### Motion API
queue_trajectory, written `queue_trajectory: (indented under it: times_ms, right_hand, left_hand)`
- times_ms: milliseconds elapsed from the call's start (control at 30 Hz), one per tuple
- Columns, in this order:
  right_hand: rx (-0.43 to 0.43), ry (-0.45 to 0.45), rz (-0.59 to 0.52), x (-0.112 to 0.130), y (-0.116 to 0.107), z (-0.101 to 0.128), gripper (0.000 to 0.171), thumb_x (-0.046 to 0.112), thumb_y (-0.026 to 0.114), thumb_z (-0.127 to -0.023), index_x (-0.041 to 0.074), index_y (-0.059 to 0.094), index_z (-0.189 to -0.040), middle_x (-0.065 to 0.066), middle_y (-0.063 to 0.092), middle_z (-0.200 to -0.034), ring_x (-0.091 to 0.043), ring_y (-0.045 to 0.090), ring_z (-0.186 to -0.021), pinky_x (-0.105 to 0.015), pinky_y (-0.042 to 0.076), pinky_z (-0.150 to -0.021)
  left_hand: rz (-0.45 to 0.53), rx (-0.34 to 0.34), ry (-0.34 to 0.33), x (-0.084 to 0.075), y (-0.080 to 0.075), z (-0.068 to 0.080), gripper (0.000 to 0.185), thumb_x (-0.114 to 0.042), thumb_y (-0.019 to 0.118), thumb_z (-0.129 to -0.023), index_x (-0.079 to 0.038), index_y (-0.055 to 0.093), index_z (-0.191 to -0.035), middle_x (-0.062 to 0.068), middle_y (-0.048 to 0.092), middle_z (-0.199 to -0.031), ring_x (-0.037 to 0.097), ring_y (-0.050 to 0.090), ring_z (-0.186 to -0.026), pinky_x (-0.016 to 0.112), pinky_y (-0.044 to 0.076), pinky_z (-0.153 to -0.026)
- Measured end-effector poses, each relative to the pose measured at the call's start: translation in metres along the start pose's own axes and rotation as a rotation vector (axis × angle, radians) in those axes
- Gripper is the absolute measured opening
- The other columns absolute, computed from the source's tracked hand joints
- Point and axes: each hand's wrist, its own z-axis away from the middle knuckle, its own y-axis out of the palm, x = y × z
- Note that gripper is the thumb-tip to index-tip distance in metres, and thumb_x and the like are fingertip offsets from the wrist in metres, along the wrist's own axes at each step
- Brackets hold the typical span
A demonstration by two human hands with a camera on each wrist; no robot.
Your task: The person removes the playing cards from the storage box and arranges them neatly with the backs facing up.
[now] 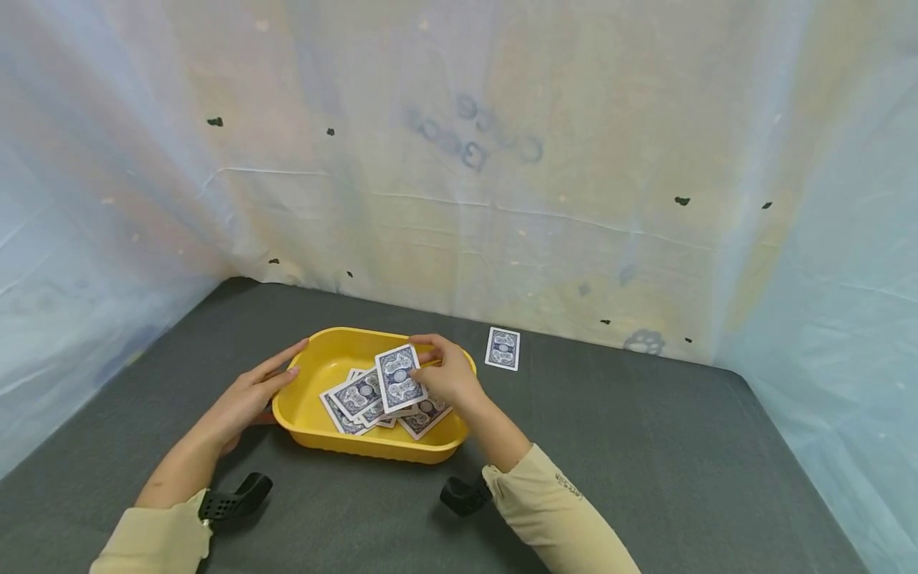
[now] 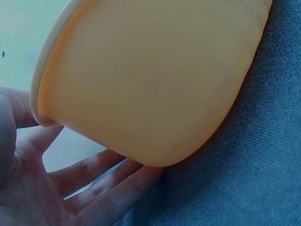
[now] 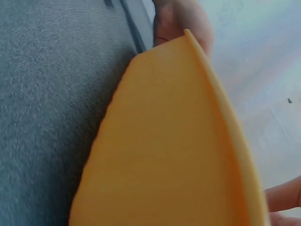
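From my place I see the yellow plastic tray (image 1: pixel 369 449), which stands on the left part of the dark grey table (image 1: pixel 645 454). The left hand (image 1: pixel 247 399) is at the left end of this tray; its fingers are spread and nearly straight, and they touch the rim and the outer wall. The right hand (image 1: pixel 450 376) is above the right part of the tray, and its fingers pinch one blue-and-white playing card (image 1: pixel 398 384) by the right side, with the thumb on the patterned back. This card is over the loose pile of cards (image 1: pixel 356 396) inside the tray; whether it touches them, I cannot tell. The cards of the pile overlap at different angles. One single card (image 1: pixel 503 349) lies on the table, to the far right of the tray, near the pale hanging sheet (image 1: pixel 574 119).
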Motion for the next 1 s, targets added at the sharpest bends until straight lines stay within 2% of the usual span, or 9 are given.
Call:
queue_trajectory:
  times_ms: [167, 300, 700, 1000]
  right_hand:
    - [-0.041, -0.014, -0.089, -0.003, -0.012, 0.003, 0.045, -0.001, 0.067, -0.083, 0.012, 0.062, -0.126, -0.014, 0.066, -0.108, -0.019, 0.061, -0.087, -0.03, 0.054, -0.077]
    - [-0.07, -0.021, -0.144, -0.005, -0.019, 0.005, 0.044, -0.001, 0.067, -0.083, 0.01, 0.062, -0.126, -0.015, 0.065, -0.109, -0.019, 0.06, -0.087, -0.031, 0.053, -0.076]
    - [-0.186, 0.029, -0.218, -0.022, -0.047, 0.007, 0.044, -0.002, 0.064, -0.084, 0.009, 0.062, -0.126, -0.017, 0.065, -0.11, -0.017, 0.061, -0.081, -0.025, 0.05, -0.067]
    - [-0.31, 0.067, -0.233, -0.037, -0.07, 0.01, 0.043, 0.001, 0.064, -0.084, 0.012, 0.064, -0.125, -0.016, 0.063, -0.112, -0.018, 0.059, -0.085, -0.027, 0.05, -0.071]
  left_hand:
    - [-0.003, 0.0, -0.004, 0.001, 0.001, 0.0, 0.061, -0.045, 0.037, -0.103, -0.029, 0.011, -0.155, 0.025, 0.012, -0.158, 0.04, 0.043, -0.127, 0.045, 0.054, -0.087]
    - [-0.007, -0.009, 0.0, 0.002, 0.0, 0.0, 0.061, -0.044, 0.038, -0.103, -0.028, 0.011, -0.155, 0.026, 0.011, -0.158, 0.042, 0.042, -0.128, 0.045, 0.054, -0.086]
    - [-0.003, 0.001, -0.006, 0.001, 0.0, -0.001, 0.063, -0.047, 0.038, -0.102, -0.028, 0.01, -0.155, 0.025, 0.01, -0.158, 0.043, 0.038, -0.131, 0.047, 0.053, -0.088]
    - [-0.021, -0.005, -0.01, 0.001, 0.0, -0.002, 0.064, -0.049, 0.037, -0.101, -0.029, 0.011, -0.155, 0.025, 0.011, -0.158, 0.041, 0.042, -0.128, 0.046, 0.054, -0.087]
